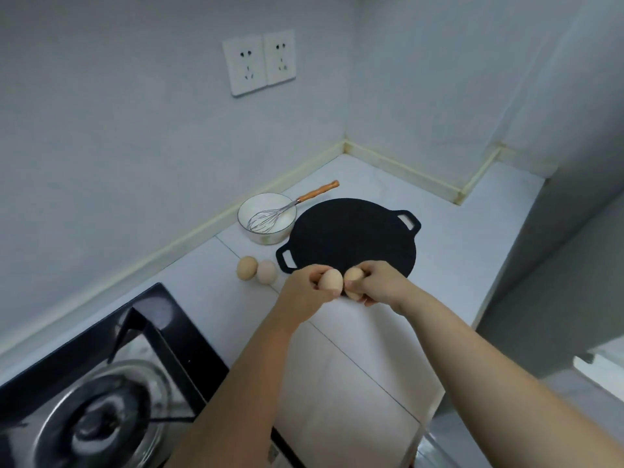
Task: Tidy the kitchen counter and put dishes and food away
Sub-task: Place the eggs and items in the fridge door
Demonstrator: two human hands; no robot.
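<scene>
Held eggs (330,280) over black griddle's (351,238) near rim; egg pair (247,268) on counter (456,231)

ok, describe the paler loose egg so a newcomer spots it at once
Find the black round griddle on the white counter. Just left of its near handle two eggs lie side by side. The pale egg is the right one, nearest that handle, whiter than the tan egg beside it.

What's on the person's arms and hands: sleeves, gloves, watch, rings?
Nothing worn shows. Left hand and right hand are bare: no gloves, rings or watch. Left forearm and right forearm bare to the frame edge, no sleeve in view.
</scene>
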